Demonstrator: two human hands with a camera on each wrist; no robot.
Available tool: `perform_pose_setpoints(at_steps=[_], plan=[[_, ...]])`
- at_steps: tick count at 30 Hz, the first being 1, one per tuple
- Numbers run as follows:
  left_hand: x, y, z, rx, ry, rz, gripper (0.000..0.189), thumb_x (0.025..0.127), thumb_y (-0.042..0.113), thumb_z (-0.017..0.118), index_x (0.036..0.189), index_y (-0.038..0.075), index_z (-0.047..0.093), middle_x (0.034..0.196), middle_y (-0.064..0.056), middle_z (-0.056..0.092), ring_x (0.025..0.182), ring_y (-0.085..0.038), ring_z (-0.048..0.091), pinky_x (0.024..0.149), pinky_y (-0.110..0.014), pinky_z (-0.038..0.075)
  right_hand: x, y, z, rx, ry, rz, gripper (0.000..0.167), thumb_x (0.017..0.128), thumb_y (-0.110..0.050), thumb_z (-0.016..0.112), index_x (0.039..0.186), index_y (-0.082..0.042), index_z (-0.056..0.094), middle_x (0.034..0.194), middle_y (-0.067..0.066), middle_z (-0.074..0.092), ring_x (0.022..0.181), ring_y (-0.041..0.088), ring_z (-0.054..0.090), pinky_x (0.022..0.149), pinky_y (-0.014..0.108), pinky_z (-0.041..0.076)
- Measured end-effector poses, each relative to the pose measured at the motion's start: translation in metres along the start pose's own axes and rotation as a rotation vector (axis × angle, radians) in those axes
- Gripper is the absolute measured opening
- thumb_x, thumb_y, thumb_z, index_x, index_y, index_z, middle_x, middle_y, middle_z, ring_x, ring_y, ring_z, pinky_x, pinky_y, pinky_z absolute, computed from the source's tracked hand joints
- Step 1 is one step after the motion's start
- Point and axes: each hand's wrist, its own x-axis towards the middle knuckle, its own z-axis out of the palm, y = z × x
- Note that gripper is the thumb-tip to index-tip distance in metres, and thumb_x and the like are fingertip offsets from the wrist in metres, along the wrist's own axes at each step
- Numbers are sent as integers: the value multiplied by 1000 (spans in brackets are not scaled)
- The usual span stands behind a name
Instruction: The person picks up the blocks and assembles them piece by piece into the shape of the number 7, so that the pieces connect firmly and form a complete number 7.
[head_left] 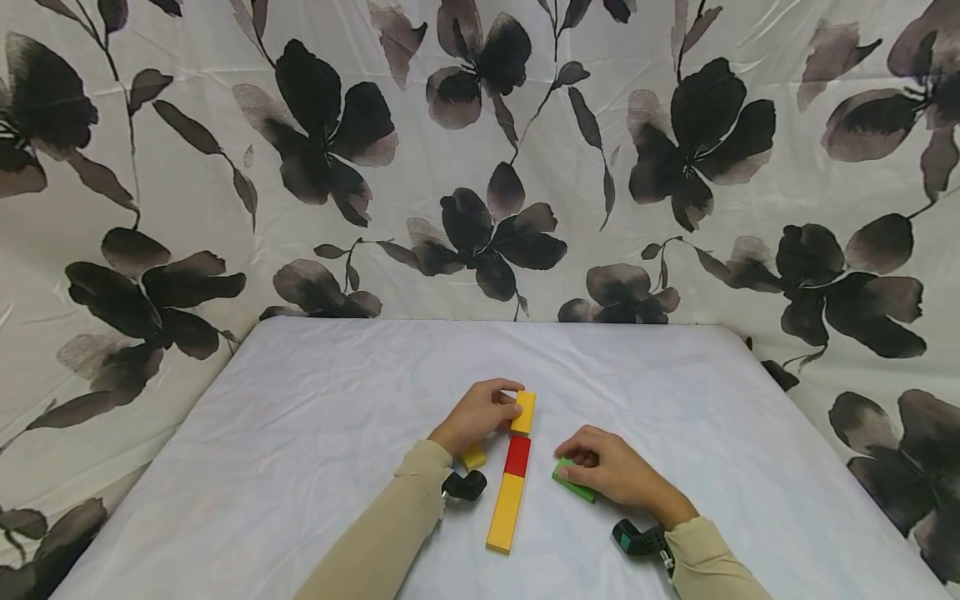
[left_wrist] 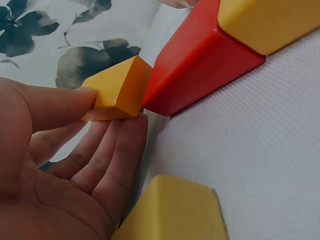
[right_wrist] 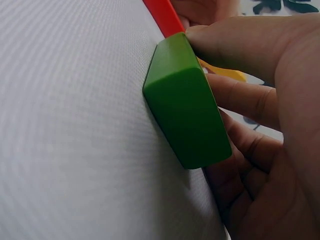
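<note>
Between thumb and fingers my left hand (head_left: 474, 417) pinches a yellow block (head_left: 523, 412) at the far end of a row. Just nearer in that row lies a red block (head_left: 517, 456), and a long yellow block (head_left: 506, 512) adjoins its near end. In the left wrist view the pinched block's end is close to the red block; whether they touch I cannot tell. My right hand (head_left: 621, 468) pinches a green block (head_left: 574, 482) right of the row, its thumb at the block's edge in the right wrist view. Another yellow block (head_left: 472, 457) lies by my left wrist, partly hidden.
A white cloth (head_left: 337, 375) with slight wrinkles covers the table under the blocks. Behind it hangs a pale curtain (head_left: 420, 167) with dark flowers. Both wrists wear a small black camera, the left one (head_left: 465, 485) close to the row.
</note>
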Motion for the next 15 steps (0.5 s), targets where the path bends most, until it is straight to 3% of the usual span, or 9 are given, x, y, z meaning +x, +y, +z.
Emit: perform_pose_setpoints(at_steps=[15], plan=[[2,-2,3,40,-6,7,37,95,14,70,131,16,64,99,-3,66,81,-22,62,78,-33,54,-1,1,0,-6,3,0,24,92,-35,74,111,-20,73,98,-9,62,84,11,57,75,26,49]])
